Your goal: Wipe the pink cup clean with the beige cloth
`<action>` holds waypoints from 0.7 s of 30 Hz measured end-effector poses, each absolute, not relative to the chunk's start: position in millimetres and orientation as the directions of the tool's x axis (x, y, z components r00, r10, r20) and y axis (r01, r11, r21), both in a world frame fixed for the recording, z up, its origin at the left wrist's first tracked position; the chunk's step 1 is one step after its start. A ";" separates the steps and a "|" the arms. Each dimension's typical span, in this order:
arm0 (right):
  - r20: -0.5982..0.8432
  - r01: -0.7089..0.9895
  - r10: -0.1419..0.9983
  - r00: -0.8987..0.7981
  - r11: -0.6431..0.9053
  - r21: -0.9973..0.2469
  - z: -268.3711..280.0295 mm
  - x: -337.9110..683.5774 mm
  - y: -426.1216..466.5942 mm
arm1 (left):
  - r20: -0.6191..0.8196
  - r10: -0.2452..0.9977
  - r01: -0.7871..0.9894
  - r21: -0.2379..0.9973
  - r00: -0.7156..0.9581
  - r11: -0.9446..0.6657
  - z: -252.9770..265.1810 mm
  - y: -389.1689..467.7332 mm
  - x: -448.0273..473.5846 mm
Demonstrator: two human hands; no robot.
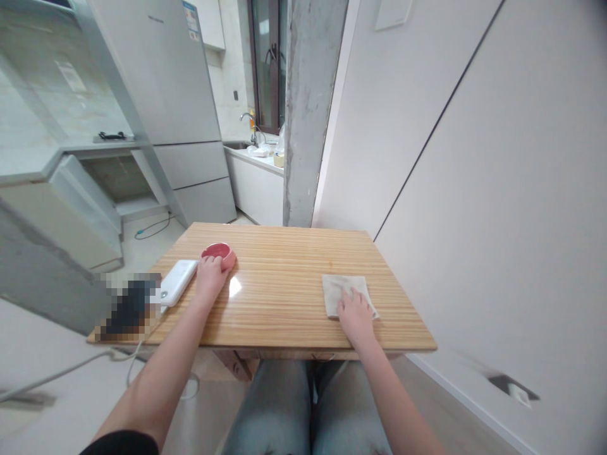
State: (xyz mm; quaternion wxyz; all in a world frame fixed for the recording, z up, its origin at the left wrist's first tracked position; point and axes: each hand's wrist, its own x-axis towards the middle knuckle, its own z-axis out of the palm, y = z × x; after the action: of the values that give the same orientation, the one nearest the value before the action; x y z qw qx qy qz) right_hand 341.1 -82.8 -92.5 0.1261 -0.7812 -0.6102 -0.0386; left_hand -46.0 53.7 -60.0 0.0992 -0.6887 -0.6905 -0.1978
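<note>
My left hand (212, 277) sits over the near rim of a round, pink bowl (230, 258) on the light, striped wooden table (279, 265), fingers apparently pinching its wall. My right hand (356, 319) rests on a square, beige cloth (333, 294), fingers slightly spread.

Below the left fingers (214, 260) and right fingers (356, 297), a striped table (279, 284), glint (235, 286) of light near the left. Beyond the left, a grey fridge (154, 76); far off between both, a dark-framed window (269, 69), a rough pillar (309, 126). Right of the right, a white wall (497, 189).
</note>
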 end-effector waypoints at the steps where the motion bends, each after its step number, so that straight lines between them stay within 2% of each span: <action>1: 0.198 0.969 0.957 0.212 -0.179 -0.171 -89.4 324.5 -82.1 | 0.444 0.893 0.982 0.189 -0.066 -0.022 -56.9 49.1 -39.8; 4: 0.154 0.958 0.981 0.119 -0.073 -0.278 -80.3 263.3 -81.6 | 0.512 0.856 0.895 0.413 -0.075 -0.169 -54.7 25.3 -7.8; 6: 0.134 0.920 0.990 0.036 0.019 -0.391 -74.7 221.4 -83.0 | 0.428 0.903 0.739 0.593 0.047 -0.320 -62.4 2.5 19.3; 8: 0.204 0.829 0.968 -0.148 0.234 -0.508 -69.9 191.2 -84.5 | 0.290 0.944 0.624 0.713 0.154 -0.321 -75.2 -21.4 41.5; 9: 0.254 0.778 0.948 -0.194 0.306 -0.548 -68.1 183.8 -84.3 | 0.256 0.945 0.626 0.708 0.202 -0.326 -81.6 -32.2 48.1; 11: 0.331 0.724 0.920 -0.208 0.373 -0.581 -67.1 187.3 -81.1 | 0.219 0.945 0.720 0.612 0.243 -0.327 -91.1 -49.0 49.4; 14: 0.340 0.767 0.934 -0.107 0.296 -0.569 -73.9 230.9 -68.2 | 0.190 0.957 0.889 0.366 0.219 -0.276 -94.4 -59.3 23.7; 16: 0.329 0.805 0.944 -0.029 0.217 -0.552 -82.5 271.3 -57.2 | 0.165 0.972 0.946 0.250 0.167 -0.205 -92.3 -57.9 -3.8; 19: 0.340 0.853 0.938 0.064 0.126 -0.507 -94.7 323.8 -43.7 | 0.136 0.988 0.979 0.179 0.069 -0.093 -89.1 -50.3 -42.9; 21: 0.347 0.869 0.934 0.086 0.099 -0.484 -99.8 345.0 -38.4 | 0.127 0.991 0.981 0.183 0.034 -0.057 -86.9 -45.5 -57.9</action>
State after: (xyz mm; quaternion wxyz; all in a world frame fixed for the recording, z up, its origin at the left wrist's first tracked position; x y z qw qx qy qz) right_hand 345.0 -38.4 -99.8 0.3092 -0.6690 -0.6739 0.0522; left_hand -57.9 -45.5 -86.9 -0.0226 -0.7185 -0.6864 -0.1100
